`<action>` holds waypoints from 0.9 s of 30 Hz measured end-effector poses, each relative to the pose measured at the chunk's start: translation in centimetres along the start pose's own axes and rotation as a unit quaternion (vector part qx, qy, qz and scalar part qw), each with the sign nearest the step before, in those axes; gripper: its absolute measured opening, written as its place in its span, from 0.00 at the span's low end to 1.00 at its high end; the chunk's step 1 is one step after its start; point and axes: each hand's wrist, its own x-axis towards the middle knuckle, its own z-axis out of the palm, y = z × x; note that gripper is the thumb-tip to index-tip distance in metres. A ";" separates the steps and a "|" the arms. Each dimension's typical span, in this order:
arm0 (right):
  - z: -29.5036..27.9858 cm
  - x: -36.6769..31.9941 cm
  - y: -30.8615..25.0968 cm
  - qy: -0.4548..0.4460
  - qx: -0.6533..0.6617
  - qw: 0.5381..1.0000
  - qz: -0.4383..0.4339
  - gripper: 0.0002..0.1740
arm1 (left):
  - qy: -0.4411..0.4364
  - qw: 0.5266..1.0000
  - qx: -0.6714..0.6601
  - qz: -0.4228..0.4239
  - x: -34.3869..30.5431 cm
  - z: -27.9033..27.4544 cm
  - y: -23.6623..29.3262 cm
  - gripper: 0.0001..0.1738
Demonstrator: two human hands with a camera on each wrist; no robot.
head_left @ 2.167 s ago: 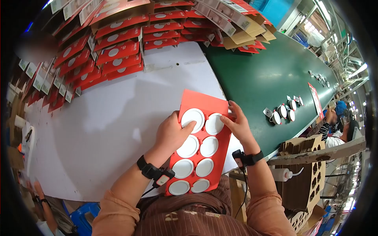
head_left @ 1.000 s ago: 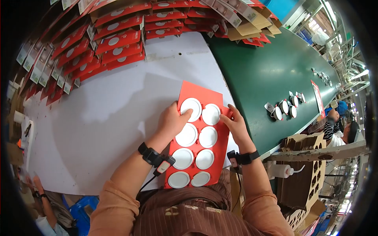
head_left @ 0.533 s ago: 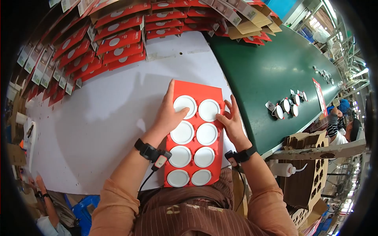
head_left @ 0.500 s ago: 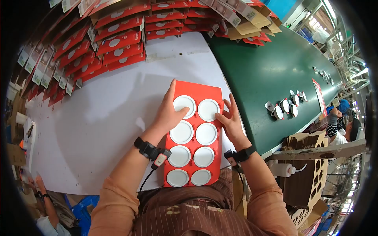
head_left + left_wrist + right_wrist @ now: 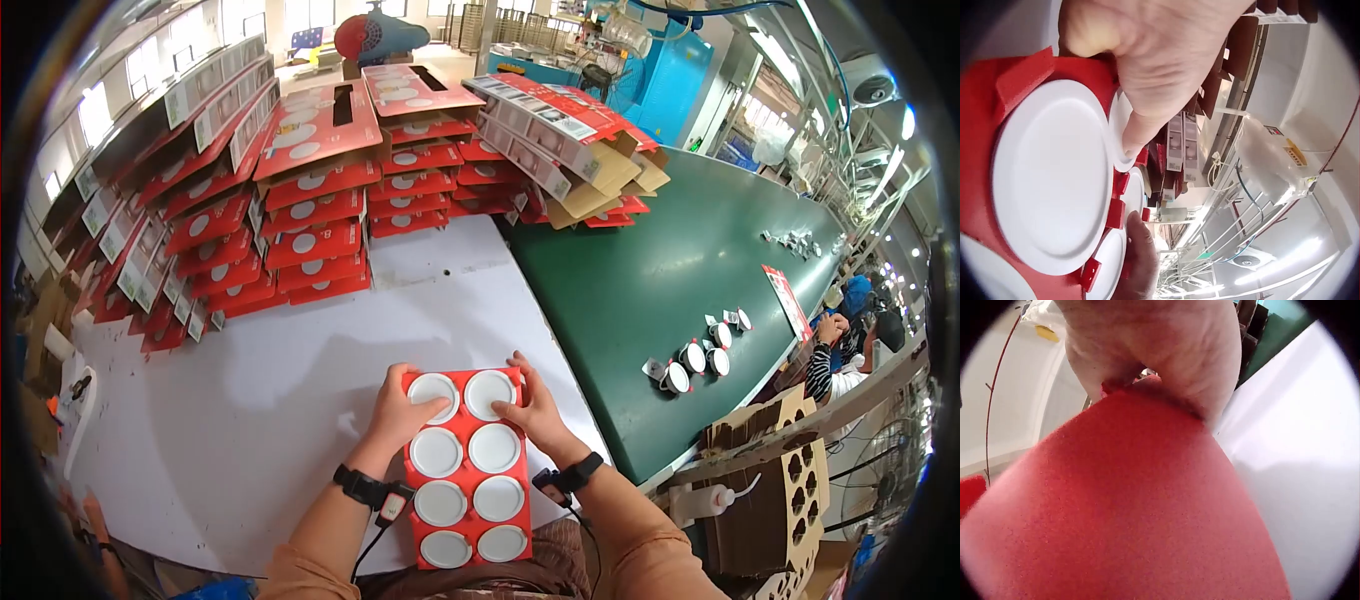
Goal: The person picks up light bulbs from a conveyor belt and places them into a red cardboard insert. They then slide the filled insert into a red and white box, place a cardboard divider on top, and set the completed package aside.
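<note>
A red card tray (image 5: 466, 470) holds several white round discs (image 5: 436, 452) in two columns. It lies lengthwise in front of me over the near edge of the white table (image 5: 250, 400). My left hand (image 5: 400, 408) grips the tray's far left corner, with the thumb on the top-left disc. My right hand (image 5: 530, 405) grips the far right corner, its fingers by the top-right disc. The left wrist view shows the thumb (image 5: 1141, 119) pressing a disc (image 5: 1054, 175) in the red card (image 5: 1016, 75). In the right wrist view, the red card's back (image 5: 1122, 506) fills the frame under my right hand (image 5: 1154, 344).
Stacks of red boxes (image 5: 300, 210) line the table's far side. A green conveyor belt (image 5: 660, 250) runs along the right, with small white lamps (image 5: 690, 360) on it. Brown punched cardboard (image 5: 780, 490) and a white bottle (image 5: 700, 497) stand at the right. Another person (image 5: 835, 345) works beyond.
My hands lay flat on the tray on the table; now both grip its far corners. The tray has come nearer to me. My head has lifted, so more stacks show.
</note>
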 end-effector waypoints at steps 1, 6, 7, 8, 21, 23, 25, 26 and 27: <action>-0.1 0.1 -0.3 -0.023 0.028 0.998 0.045 0.44 | 0.004 0.998 -0.041 -0.055 -0.2 -0.2 0.0 0.36; 0.4 1.0 -1.4 -0.070 0.014 0.986 0.150 0.34 | -0.010 0.951 -0.280 -0.131 -0.3 -0.2 -2.1 0.33; 0.5 0.9 -1.1 -0.074 0.009 0.992 0.104 0.28 | -0.041 0.938 -0.312 -0.146 -0.4 -0.3 -2.2 0.31; -0.3 1.7 -0.6 -0.071 0.007 0.992 0.103 0.28 | -0.044 0.938 -0.313 -0.144 -0.5 -0.5 -2.6 0.31; -14.4 22.5 -11.8 0.268 -0.629 0.706 -0.184 0.26 | 0.003 0.947 -0.261 -0.186 0.0 -0.7 -6.9 0.30; -14.2 23.6 -11.9 0.271 -0.661 0.679 -0.170 0.25 | -0.001 0.951 -0.251 -0.181 -0.1 -0.6 -7.6 0.31; -14.7 24.7 -11.7 0.270 -0.691 0.650 -0.165 0.19 | -0.004 0.957 -0.237 -0.169 0.2 -0.6 -7.9 0.31; -15.0 25.1 -11.9 0.271 -0.690 0.649 -0.168 0.19 | -0.006 0.958 -0.234 -0.163 0.1 -0.6 -8.1 0.32; -15.4 25.3 -12.2 0.281 -0.681 0.649 -0.191 0.15 | -0.009 0.960 -0.230 -0.158 0.0 -0.7 -8.2 0.32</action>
